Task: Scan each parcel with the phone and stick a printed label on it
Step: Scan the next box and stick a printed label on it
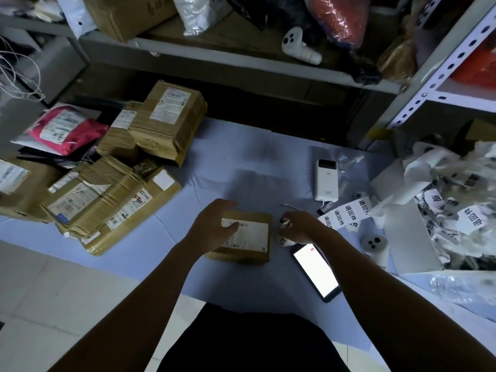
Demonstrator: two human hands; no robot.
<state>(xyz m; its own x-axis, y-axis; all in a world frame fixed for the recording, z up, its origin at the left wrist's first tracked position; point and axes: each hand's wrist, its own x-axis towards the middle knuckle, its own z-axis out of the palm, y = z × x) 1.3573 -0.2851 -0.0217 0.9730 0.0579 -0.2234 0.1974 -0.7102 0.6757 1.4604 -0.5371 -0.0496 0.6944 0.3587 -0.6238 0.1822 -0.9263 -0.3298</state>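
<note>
Cardboard, the small parcel (249, 237) lies low in mid-frame; left grip (213, 224) clamps it steady, right grip (299, 226) pinches a printed label (286, 224) beside it, probably for sticking; lit phone (315, 272) rests lower right.

White power bank (325, 181) flat on pale blue sheet (241, 162). Up on shelf board (241, 53): white controller-shaped gadget (300, 47), red mesh bag (338, 20) close by. Perforated metal upright (440, 63) right. Loose white wires (18, 76) far left. Tiled floor (53, 285) near edge.
</note>
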